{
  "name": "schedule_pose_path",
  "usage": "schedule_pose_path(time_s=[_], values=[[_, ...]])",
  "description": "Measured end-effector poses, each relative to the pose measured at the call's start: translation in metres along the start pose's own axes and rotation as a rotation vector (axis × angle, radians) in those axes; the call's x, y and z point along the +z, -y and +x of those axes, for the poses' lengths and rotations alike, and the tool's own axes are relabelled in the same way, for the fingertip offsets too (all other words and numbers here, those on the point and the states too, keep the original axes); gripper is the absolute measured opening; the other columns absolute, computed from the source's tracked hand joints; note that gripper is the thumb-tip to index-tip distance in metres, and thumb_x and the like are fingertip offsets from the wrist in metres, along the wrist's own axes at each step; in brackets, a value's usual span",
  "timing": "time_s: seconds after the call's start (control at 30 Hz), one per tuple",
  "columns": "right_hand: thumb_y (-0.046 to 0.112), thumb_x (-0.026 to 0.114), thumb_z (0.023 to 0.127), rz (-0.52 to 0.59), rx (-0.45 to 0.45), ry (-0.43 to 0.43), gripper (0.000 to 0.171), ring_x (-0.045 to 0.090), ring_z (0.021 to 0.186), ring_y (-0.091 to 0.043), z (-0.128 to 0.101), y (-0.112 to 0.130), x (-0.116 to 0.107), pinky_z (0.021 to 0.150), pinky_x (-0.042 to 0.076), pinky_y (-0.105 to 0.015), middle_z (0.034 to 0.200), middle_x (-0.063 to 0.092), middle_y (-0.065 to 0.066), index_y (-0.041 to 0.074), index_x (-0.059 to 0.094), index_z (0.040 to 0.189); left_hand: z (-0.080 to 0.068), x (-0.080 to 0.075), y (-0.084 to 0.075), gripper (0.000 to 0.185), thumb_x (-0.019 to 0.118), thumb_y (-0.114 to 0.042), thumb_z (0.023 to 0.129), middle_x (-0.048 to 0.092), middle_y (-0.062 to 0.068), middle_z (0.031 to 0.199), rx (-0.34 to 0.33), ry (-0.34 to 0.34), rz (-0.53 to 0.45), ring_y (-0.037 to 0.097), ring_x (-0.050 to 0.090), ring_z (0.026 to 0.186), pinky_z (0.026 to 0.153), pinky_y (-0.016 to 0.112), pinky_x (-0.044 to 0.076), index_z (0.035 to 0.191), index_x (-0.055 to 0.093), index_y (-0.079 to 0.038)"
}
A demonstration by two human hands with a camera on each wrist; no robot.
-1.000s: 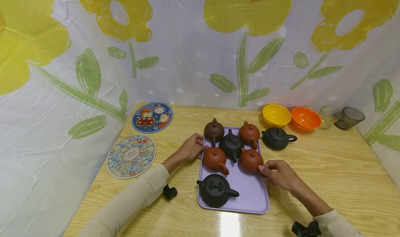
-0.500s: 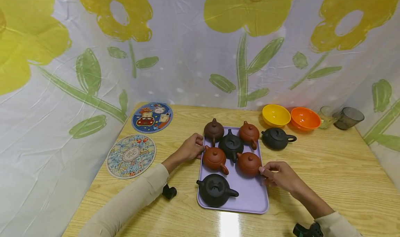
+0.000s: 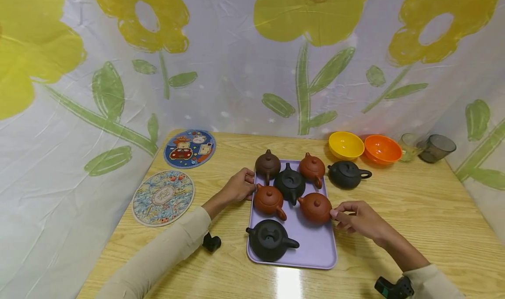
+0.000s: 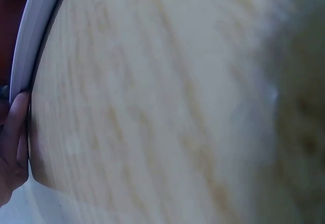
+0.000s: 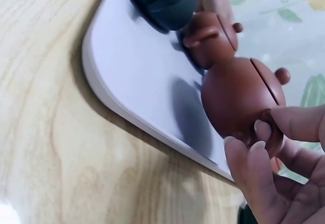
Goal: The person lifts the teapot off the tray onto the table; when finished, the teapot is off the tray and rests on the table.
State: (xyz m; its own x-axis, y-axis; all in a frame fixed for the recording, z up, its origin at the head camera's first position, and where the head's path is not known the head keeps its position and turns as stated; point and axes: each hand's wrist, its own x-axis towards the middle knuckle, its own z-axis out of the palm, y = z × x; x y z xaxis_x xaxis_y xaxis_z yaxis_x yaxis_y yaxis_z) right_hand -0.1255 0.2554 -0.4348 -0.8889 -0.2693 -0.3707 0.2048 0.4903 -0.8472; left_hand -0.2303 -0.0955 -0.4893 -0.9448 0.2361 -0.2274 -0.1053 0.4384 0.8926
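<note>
Altogether seven teapots [image 3: 315, 208], one in right fingers [image 5: 299, 124]; one tray [image 3: 311, 243].

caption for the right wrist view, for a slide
Right hand pinching a reddish-brown teapot by its handle at the edge of a lilac tray, a black teapot beyond.

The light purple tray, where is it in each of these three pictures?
Head: the tray sits just right of centre, in the lower half.
Left wrist: only part of the tray shows, its rim curving along the upper left.
Right wrist: the tray slants from the top edge down through the middle.
Shared landmark: the wood-grain table.
</note>
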Motion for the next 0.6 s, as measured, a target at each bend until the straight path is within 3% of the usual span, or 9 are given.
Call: schedule_pose_path(time_s=[0.6], values=[[0.024,0.061,0.1,-0.05,-0.07,0.096,0.03,0.065,0.089,-0.025,-0.003,0.003,-0.027,0.071,0.06,-0.038,0.102,0.068,-0.019,-0.004,0.068,0.11,-0.001,0.0,-0.002,0.037,0.062,0.001,0.09,0.059,0.018,0.112,-0.002,-0.017,0.018,0.019,0.062,0.081,0.059,0.031,0.063,0.126,0.053,0.0]])
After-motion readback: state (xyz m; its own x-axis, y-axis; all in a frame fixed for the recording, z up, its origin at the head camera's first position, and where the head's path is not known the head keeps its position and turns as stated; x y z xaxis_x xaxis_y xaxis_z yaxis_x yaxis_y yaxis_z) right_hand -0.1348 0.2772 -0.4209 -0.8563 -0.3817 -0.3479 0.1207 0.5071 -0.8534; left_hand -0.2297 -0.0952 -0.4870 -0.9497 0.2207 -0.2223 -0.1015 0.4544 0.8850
